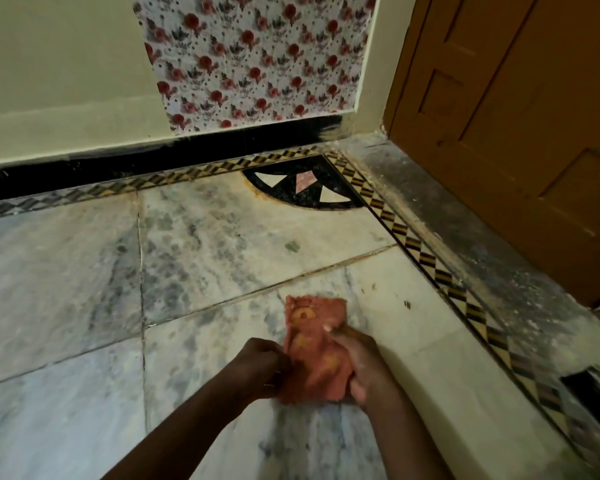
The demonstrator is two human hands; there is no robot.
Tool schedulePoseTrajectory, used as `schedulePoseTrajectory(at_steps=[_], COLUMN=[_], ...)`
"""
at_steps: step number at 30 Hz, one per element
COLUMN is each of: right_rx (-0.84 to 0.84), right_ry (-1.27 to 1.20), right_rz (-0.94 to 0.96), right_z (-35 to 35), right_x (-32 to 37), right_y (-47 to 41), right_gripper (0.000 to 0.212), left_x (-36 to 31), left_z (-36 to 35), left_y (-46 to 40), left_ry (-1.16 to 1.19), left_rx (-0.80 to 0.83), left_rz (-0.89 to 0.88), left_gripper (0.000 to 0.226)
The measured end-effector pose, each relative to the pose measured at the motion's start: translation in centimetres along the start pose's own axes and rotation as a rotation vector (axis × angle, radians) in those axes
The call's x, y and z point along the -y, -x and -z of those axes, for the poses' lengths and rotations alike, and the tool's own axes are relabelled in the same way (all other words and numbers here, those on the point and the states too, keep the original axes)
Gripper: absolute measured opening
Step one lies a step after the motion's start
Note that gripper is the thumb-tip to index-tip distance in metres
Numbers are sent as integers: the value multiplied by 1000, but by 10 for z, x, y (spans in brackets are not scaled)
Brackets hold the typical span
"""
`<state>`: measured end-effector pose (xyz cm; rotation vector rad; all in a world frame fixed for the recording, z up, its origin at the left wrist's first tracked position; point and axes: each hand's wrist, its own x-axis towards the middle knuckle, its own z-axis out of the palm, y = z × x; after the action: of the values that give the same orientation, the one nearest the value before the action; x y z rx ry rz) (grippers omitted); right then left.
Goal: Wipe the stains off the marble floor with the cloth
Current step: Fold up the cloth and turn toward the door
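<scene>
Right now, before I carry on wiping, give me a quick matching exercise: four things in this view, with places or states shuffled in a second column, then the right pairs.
Things:
1. cloth
2. wooden door
3. flowered curtain
4. black fan-shaped inlay

Places or states:
A. set into the floor corner where the patterned borders meet
B. hanging against the far wall
C. held between the left hand and right hand, low over the marble floor
D. standing at the right, above the grey threshold

Pairs: 1-C, 2-D, 3-B, 4-A

Cloth [314, 351] rough, terry-like; marble floor [222, 244] smooth, dull-stained; door [520, 126] matt wood.
</scene>
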<state>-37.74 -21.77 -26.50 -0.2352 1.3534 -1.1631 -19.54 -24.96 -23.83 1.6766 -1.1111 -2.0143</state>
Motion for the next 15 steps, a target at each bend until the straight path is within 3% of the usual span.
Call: schedulePoseTrajectory(at_steps=[3,8,12,15], right_rx=[-42,-153,-249,-298], right_ry=[69,116,201,109], right_rz=[52,99,108,147], right_z=[7,8,15,21], right_x=[1,-4,-4,-4], right_y=[3,1,4,7], right_gripper=[26,25,17,35], left_x=[5,11,8,7], left_z=[-8,-18,-20,-19], left_y=[-5,-18,-14,-9], left_ry=[89,185,134,55], left_rx=[-105,-268,-281,-229], left_rz=[-65,-165,-283,-374], left_gripper=[7,31,27,27])
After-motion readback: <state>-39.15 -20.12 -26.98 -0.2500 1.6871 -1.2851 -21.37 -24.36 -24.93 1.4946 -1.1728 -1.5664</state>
